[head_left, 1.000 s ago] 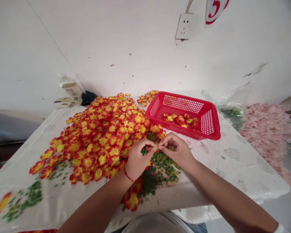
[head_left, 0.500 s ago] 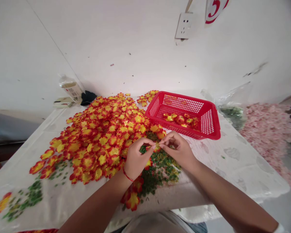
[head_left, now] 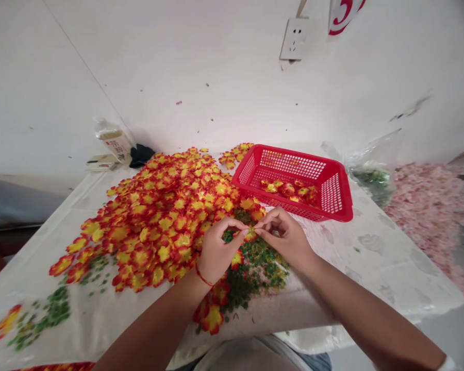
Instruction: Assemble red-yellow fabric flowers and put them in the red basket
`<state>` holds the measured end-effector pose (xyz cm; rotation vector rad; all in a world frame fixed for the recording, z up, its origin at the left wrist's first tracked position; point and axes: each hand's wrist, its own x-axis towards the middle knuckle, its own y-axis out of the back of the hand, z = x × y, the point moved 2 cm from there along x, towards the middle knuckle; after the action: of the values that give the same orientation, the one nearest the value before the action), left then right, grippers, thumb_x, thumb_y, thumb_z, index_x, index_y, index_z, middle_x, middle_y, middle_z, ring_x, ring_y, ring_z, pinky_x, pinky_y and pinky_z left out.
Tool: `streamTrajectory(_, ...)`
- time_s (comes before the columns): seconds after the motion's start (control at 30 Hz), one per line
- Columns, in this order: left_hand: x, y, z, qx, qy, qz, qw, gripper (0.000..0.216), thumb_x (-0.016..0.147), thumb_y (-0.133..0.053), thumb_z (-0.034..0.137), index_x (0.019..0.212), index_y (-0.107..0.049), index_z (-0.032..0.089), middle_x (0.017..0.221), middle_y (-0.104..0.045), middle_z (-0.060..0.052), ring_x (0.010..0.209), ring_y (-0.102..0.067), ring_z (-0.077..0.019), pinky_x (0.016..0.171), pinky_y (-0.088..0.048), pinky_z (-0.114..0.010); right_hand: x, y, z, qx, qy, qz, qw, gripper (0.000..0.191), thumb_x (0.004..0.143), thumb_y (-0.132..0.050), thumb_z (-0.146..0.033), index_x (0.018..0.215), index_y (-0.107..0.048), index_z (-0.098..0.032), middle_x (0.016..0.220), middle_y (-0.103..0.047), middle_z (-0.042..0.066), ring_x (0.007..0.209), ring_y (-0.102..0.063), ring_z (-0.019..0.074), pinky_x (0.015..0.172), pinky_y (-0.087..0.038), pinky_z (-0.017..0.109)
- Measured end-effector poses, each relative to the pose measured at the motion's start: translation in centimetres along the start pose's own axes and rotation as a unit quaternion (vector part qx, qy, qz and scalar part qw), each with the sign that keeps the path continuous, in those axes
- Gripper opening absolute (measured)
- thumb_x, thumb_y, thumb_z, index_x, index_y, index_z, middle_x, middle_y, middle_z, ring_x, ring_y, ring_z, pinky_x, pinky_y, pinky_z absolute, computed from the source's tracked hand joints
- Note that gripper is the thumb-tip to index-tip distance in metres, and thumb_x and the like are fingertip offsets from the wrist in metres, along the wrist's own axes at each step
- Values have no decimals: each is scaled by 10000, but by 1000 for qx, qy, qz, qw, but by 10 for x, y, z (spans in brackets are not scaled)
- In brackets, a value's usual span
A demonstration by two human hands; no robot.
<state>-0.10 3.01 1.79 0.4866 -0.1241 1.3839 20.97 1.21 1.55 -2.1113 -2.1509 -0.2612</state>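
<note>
Pinching a small flower (head_left: 250,235) with both hands, the person works just in front of the red basket (head_left: 334,186). The left hand (head_left: 218,252) and the right hand (head_left: 284,239) come together from opposite sides, and the fingertips (head_left: 241,225) of both are closed on the flower, so both grips are closed. The flower is yellow and red, and it sits in the middle, between the two hands. It is too small and too covered by the fingers, so I cannot tell which way its face points or where its long axis goes.

A red string (head_left: 203,279) is around the left wrist. Under the hands, and nearer to the person than the basket, lies a heap of green bits (head_left: 255,273) on the white cloth (head_left: 375,268). To the left of the basket is a big pile of the same flowers (head_left: 162,226), and it reaches close to the left hand. Inside the basket are some more flowers (head_left: 290,192). To the right of the basket is a plastic bag (head_left: 373,178) with green bits, and beyond it is a pink pile (head_left: 429,206).
</note>
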Motion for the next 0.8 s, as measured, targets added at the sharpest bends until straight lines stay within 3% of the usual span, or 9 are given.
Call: streamTrajectory(0.8,0,0,6,2,-16,-20,1000,76,989,-804,168,963,-784,237,993,-860,-26,955,-828,-211,913,-640,-317,-2,-3,0,-7,-5,1,1000,286,974,-873,-407,982,-610,-295,976,-843,42,746,-672,197,687,-511,350)
